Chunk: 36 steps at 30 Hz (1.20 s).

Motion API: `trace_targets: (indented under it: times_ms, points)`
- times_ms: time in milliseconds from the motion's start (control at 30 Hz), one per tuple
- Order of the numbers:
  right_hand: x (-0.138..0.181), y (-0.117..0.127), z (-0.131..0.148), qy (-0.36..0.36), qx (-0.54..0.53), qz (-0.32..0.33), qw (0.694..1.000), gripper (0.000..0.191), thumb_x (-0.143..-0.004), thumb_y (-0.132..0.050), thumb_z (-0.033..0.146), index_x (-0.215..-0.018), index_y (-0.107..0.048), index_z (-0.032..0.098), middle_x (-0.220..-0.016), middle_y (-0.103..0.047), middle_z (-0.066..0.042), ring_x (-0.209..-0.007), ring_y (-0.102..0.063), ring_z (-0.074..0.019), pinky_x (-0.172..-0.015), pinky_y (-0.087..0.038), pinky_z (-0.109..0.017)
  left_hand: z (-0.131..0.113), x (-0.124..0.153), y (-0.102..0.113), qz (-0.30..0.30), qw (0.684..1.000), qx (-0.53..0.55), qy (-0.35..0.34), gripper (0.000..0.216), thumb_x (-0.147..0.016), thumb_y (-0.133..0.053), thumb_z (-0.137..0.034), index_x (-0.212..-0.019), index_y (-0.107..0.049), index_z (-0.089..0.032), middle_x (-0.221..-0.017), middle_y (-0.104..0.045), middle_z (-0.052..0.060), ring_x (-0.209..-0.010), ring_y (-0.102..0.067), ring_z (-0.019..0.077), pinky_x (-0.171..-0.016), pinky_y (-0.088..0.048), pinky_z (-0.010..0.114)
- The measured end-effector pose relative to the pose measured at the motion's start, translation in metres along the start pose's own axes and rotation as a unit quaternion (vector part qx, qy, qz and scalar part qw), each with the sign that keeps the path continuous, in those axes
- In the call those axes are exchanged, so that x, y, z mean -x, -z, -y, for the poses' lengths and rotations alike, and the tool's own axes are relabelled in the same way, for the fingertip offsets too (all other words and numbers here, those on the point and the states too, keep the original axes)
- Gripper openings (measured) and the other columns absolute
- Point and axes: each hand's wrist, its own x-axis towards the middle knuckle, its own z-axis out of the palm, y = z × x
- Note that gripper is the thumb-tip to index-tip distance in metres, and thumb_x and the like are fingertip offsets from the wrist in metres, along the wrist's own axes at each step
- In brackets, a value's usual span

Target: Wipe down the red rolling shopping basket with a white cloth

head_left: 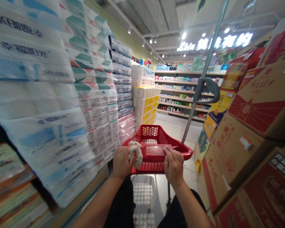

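A red plastic shopping cart [154,130] stands in front of me. Its basket is open at the top, and a flat panel [155,150] lies on the near crossbar. My left hand [122,162] is closed round a crumpled whitish cloth [135,154] with yellowish-brown spots, at the left end of the crossbar. At its right part, my right hand [174,164] grips the cart's handle, fingertips over the edge of the panel. The undersides of both hands are hidden.
Tall stacks of wrapped tissue packs [92,72] line the left side. Cardboard cartons [232,148] are piled on the right. A slanted metal pole [188,126] with a grey loop handle [210,90] rises by the cart's right side. Stocked shelves [178,83] stand across the tiled floor [167,122].
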Motion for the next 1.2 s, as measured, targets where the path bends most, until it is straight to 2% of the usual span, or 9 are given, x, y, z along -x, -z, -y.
trace_targets:
  times_ms: [233,367,500,600,700,767,833,1000,1200]
  points:
    - [-0.002,0.005,0.003,-0.001,0.023,0.009,1.000,0.034,-0.091,-0.044,0.016,-0.122,-0.056,0.023,-0.122,-0.063,-0.008,-0.110,-0.057,-0.0250,-0.098,-0.035,-0.042,0.002,-0.001,-0.003,0.028,0.999,-0.038,0.005,0.023,-0.089,-0.042,-0.035,-0.086,-0.059,-0.021,-0.074,-0.061,0.004,-0.077,-0.056,0.0226,-0.079,-0.037,0.038]
    - [-0.005,-0.003,0.001,-0.004,0.037,-0.001,0.999,0.030,-0.091,-0.044,0.016,-0.117,-0.059,0.020,-0.120,-0.064,-0.008,-0.109,-0.056,-0.0233,-0.097,-0.034,-0.040,0.004,-0.006,-0.007,0.044,0.998,-0.041,0.016,0.026,-0.091,-0.039,-0.036,-0.087,-0.059,-0.020,-0.079,-0.062,0.005,-0.081,-0.056,0.0226,-0.080,-0.037,0.037]
    - [-0.012,-0.013,-0.002,-0.014,0.042,0.013,0.999,0.029,-0.091,-0.044,0.017,-0.115,-0.060,0.019,-0.120,-0.064,-0.008,-0.108,-0.055,-0.0229,-0.097,-0.034,-0.040,0.007,-0.017,-0.012,0.065,0.997,-0.033,0.033,0.027,-0.093,-0.038,-0.036,-0.097,-0.059,-0.020,-0.088,-0.065,0.006,-0.087,-0.057,0.0226,-0.083,-0.037,0.036]
    - [-0.016,-0.019,-0.003,-0.015,0.037,0.014,0.999,0.028,-0.093,-0.043,0.018,-0.114,-0.060,0.018,-0.119,-0.064,-0.008,-0.107,-0.055,-0.0227,-0.098,-0.033,-0.040,0.005,-0.023,-0.013,0.084,0.994,-0.055,0.035,0.028,-0.093,-0.038,-0.037,-0.097,-0.059,-0.020,-0.087,-0.066,0.006,-0.086,-0.058,0.0227,-0.084,-0.037,0.037]
    - [-0.017,-0.023,-0.003,-0.009,0.034,0.000,0.999,0.028,-0.093,-0.043,0.017,-0.114,-0.060,0.017,-0.120,-0.064,-0.009,-0.108,-0.055,-0.0229,-0.099,-0.033,-0.041,-0.004,-0.023,-0.013,0.089,0.990,-0.109,0.019,0.029,-0.094,-0.036,-0.035,-0.101,-0.059,-0.018,-0.087,-0.065,0.007,-0.087,-0.057,0.0238,-0.084,-0.037,0.039]
    - [-0.016,-0.026,-0.002,-0.008,0.032,-0.014,0.999,0.028,-0.092,-0.043,0.016,-0.114,-0.060,0.017,-0.117,-0.064,-0.009,-0.107,-0.055,-0.0232,-0.098,-0.033,-0.042,-0.013,-0.022,-0.013,0.085,0.990,-0.113,-0.017,0.029,-0.094,-0.037,-0.033,-0.109,-0.057,-0.017,-0.091,-0.064,0.008,-0.090,-0.057,0.0233,-0.085,-0.037,0.039]
    - [-0.015,-0.028,-0.002,-0.013,0.032,-0.031,0.999,0.027,-0.091,-0.044,0.015,-0.112,-0.060,0.017,-0.115,-0.065,-0.008,-0.106,-0.055,-0.0235,-0.097,-0.034,-0.042,-0.022,-0.023,-0.014,0.085,0.990,-0.109,-0.017,0.028,-0.094,-0.037,-0.033,-0.107,-0.057,-0.017,-0.092,-0.064,0.007,-0.090,-0.057,0.0225,-0.083,-0.037,0.037]
    - [-0.011,-0.025,0.002,-0.016,0.031,-0.036,0.999,0.028,-0.091,-0.043,0.016,-0.113,-0.060,0.018,-0.116,-0.065,-0.008,-0.109,-0.054,-0.0235,-0.097,-0.034,-0.042,-0.031,-0.028,-0.012,0.121,0.987,-0.102,0.035,0.036,-0.096,-0.030,-0.038,-0.087,-0.059,-0.019,-0.077,-0.064,0.006,-0.075,-0.057,0.0209,-0.070,-0.035,0.036]
    - [-0.010,-0.019,0.007,-0.014,0.032,-0.016,0.999,0.028,-0.092,-0.043,0.017,-0.114,-0.060,0.018,-0.118,-0.064,-0.009,-0.112,-0.053,-0.0234,-0.098,-0.033,-0.042,-0.028,-0.013,-0.009,0.080,0.994,-0.076,0.001,0.032,-0.095,-0.035,-0.035,-0.114,-0.055,-0.019,-0.099,-0.064,0.009,-0.096,-0.055,0.0241,-0.086,-0.035,0.039]
